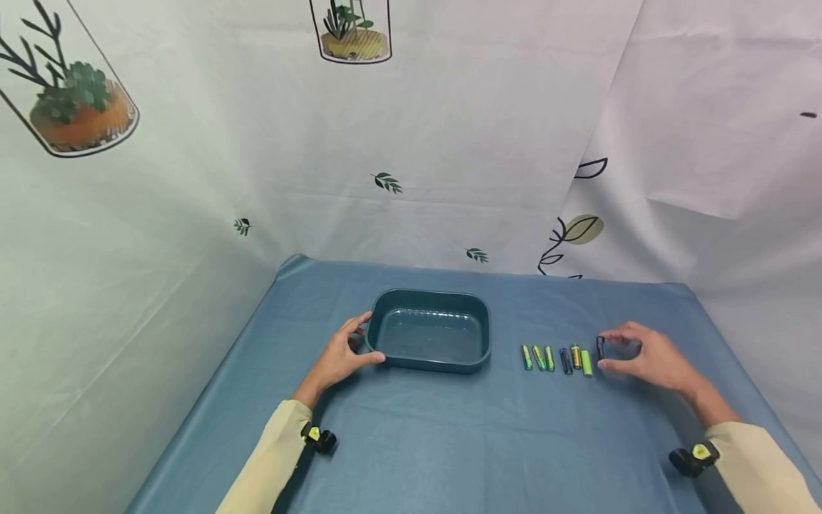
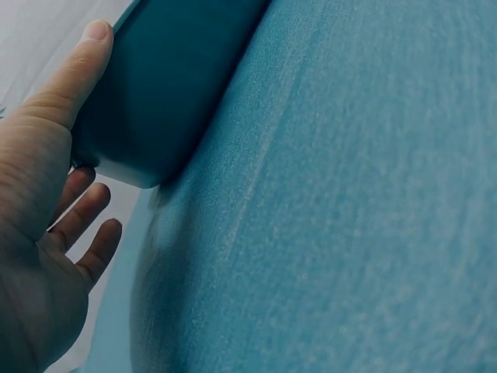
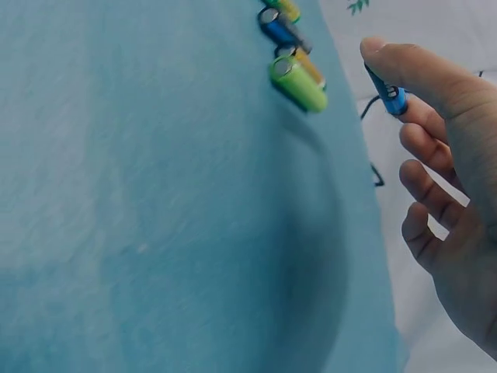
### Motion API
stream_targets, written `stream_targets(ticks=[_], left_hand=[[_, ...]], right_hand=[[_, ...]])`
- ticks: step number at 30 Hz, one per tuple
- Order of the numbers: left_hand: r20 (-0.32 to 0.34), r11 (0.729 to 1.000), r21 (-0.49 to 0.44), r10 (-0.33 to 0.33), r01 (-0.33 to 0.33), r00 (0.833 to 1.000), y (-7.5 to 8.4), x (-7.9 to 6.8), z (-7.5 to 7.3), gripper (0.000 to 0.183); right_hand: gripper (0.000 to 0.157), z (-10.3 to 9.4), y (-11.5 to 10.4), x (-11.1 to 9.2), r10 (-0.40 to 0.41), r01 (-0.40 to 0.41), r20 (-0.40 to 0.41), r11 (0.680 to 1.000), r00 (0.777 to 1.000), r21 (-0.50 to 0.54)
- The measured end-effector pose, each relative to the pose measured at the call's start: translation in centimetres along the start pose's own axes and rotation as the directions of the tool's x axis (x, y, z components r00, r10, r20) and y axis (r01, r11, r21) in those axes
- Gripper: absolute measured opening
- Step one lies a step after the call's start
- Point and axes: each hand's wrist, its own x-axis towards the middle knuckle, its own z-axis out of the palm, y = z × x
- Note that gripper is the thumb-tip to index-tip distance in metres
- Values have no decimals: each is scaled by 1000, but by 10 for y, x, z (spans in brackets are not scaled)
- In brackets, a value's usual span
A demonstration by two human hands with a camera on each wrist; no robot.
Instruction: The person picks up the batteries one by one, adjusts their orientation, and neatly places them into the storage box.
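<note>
A dark teal rectangular dish (image 1: 430,365) stands on the cloth-covered table. At its left end my left hand (image 1: 343,355) grips the corner, thumb against the front wall and fingers round the left side; the left wrist view shows the thumb (image 2: 81,74) along the outer wall. My right hand (image 1: 658,359) pinches a dark blue battery (image 3: 388,92) between thumb and forefinger, the other fingers loosely bent. Just left of that hand lies a row of batteries, with a light green battery (image 1: 586,363) closest, then a yellow battery (image 1: 576,356) and a dark blue one (image 1: 566,361).
Farther left in the row are three green-and-yellow batteries (image 1: 539,358), between the dish and the others. Blue cloth (image 1: 437,442) covers the table. White printed fabric (image 1: 437,143) hangs behind the table and along its sides.
</note>
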Motion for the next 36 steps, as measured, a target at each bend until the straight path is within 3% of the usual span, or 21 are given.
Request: stream_targets(ticks=[10,36], left_hand=[[4,1000,-15,-8,8,1000,0,-2,0,98],[-3,999,-32,-15,14,1000,2,-1,1,97]], right_hand=[[57,-4,-23,20,1,-1,-4,1000,1000,11],[59,19,-82,86,-67,66,10,990,998,124]])
